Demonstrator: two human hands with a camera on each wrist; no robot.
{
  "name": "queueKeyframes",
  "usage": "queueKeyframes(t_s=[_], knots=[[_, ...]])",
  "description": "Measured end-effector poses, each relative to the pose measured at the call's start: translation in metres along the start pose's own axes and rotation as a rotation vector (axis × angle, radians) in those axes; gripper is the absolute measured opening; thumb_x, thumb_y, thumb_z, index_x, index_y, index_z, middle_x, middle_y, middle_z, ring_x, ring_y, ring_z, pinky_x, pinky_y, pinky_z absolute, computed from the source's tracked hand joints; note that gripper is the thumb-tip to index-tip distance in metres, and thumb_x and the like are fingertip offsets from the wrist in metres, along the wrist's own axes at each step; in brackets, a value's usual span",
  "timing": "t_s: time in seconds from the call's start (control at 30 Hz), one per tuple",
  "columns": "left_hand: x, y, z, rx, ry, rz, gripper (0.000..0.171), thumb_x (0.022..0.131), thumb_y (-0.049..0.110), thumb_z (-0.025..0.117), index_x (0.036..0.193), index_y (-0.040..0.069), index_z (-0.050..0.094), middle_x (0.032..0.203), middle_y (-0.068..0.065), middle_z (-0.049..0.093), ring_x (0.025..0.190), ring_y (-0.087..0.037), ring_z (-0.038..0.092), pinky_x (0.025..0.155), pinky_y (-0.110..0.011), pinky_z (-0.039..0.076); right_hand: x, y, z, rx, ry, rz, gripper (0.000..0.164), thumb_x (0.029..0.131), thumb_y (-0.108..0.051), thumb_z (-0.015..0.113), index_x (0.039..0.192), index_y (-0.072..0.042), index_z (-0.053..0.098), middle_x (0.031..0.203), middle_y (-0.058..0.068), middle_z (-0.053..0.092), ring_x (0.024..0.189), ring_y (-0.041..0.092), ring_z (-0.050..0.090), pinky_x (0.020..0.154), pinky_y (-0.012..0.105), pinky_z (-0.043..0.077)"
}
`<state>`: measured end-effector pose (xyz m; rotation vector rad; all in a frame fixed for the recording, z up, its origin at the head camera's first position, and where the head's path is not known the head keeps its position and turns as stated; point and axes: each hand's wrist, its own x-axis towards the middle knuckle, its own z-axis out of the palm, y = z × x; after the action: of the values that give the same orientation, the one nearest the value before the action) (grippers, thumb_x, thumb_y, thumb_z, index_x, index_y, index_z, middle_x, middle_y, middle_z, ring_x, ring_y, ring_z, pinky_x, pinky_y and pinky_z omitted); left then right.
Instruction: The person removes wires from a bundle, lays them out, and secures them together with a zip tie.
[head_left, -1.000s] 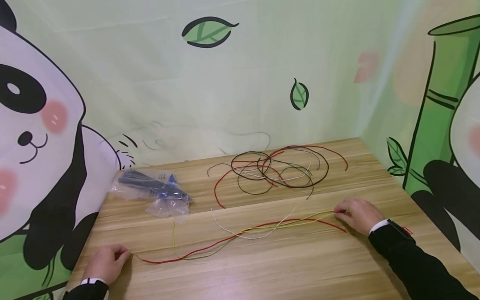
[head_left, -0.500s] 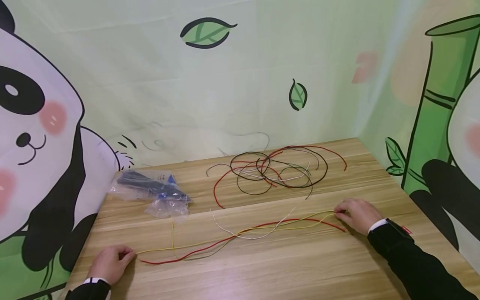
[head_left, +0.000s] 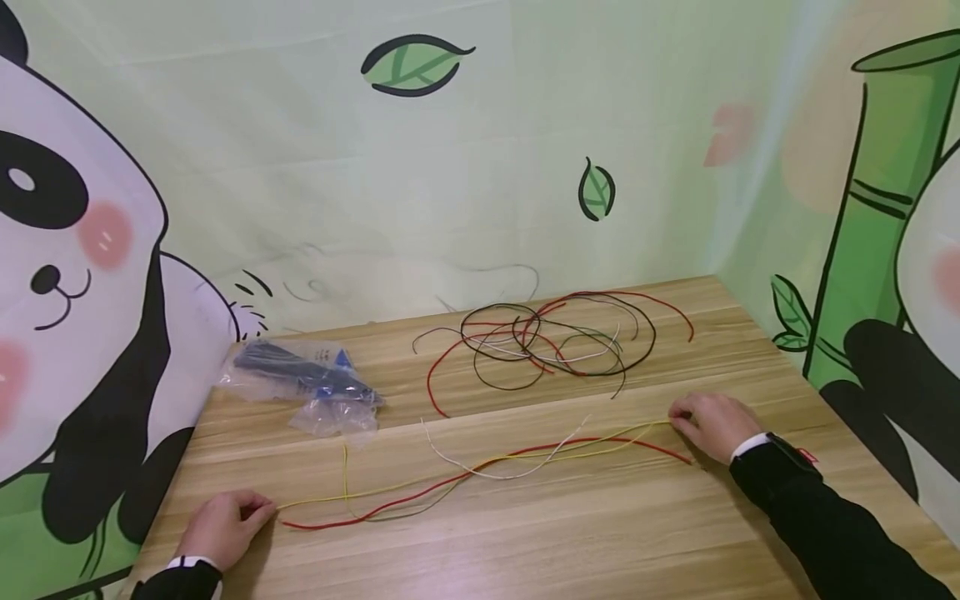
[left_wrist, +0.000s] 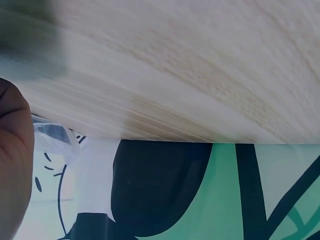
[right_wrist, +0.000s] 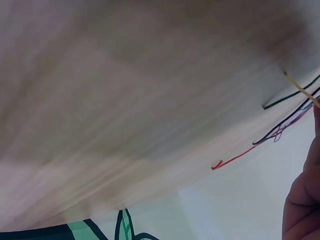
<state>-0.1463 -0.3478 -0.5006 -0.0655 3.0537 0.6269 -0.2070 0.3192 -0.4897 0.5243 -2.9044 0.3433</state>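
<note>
On the head view I record the left hand (head_left: 219, 525) and right hand (head_left: 716, 427) each pinching what I take to be one yellow wire (head_left: 315, 502), which crosses the red wire (head_left: 408, 499); I judge a light, level pull best, with open tabletop (head_left: 525, 550) on the near side and a tangle of wires (head_left: 656, 329) beyond. The left wrist view hides that pinch but shows the tabletop's edge nearby. The right wrist view shows a yellow tip past the fingers.

Had a bag (head_left: 306, 372) at back left on the bench (head_left: 525, 542), a wire tangle (head_left: 525, 332) to its right and, in front, crossing wires (head_left: 474, 470) between 2 hands (head_left: 223, 527) (head_left: 716, 427).
</note>
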Motion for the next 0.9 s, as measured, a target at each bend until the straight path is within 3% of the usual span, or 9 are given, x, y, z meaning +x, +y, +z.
queueKeyframes(t_s=[0.17, 0.43, 0.67, 0.9], knots=[[0.000, 0.000, 0.002, -0.023, -0.011, 0.019, 0.005, 0.084, 0.014, 0.073, 0.081, 0.010, 0.073, 0.079, -0.001, 0.068, 0.072, -0.015, 0.058, 0.068, -0.038, 0.045, 0.003, -0.002, -0.003, -0.019, -0.006, 0.042, 0.006, 0.080, -0.009, 0.076, 0.085, -0.011, 0.073, 0.083, 0.004, 0.070, 0.075, 0.023, 0.066, 0.067, 0.044, 0.052], [0.001, 0.002, 0.001, -0.050, -0.054, -0.023, 0.007, 0.085, 0.015, 0.073, 0.085, 0.009, 0.075, 0.083, -0.003, 0.070, 0.074, -0.016, 0.058, 0.069, -0.037, 0.045, 0.004, -0.001, -0.002, -0.027, -0.032, 0.065, 0.006, 0.080, -0.009, 0.076, 0.083, -0.011, 0.072, 0.081, 0.003, 0.068, 0.072, 0.021, 0.064, 0.065, 0.042, 0.051], [0.000, 0.002, 0.000, -0.054, -0.035, 0.007, 0.008, 0.085, 0.012, 0.072, 0.090, 0.008, 0.076, 0.089, -0.006, 0.072, 0.081, -0.021, 0.063, 0.073, -0.040, 0.047, 0.004, -0.004, -0.003, -0.006, -0.039, 0.077, 0.005, 0.082, -0.010, 0.075, 0.086, -0.011, 0.073, 0.084, 0.004, 0.068, 0.075, 0.022, 0.064, 0.067, 0.044, 0.052], [-0.001, 0.004, -0.001, -0.064, -0.013, -0.039, 0.018, 0.089, 0.017, 0.068, 0.099, 0.003, 0.073, 0.088, -0.006, 0.069, 0.075, -0.017, 0.055, 0.066, -0.035, 0.043, 0.006, -0.015, -0.008, 0.017, -0.020, 0.053, 0.004, 0.084, -0.012, 0.073, 0.087, -0.010, 0.073, 0.083, 0.002, 0.069, 0.075, 0.020, 0.065, 0.069, 0.044, 0.052]])
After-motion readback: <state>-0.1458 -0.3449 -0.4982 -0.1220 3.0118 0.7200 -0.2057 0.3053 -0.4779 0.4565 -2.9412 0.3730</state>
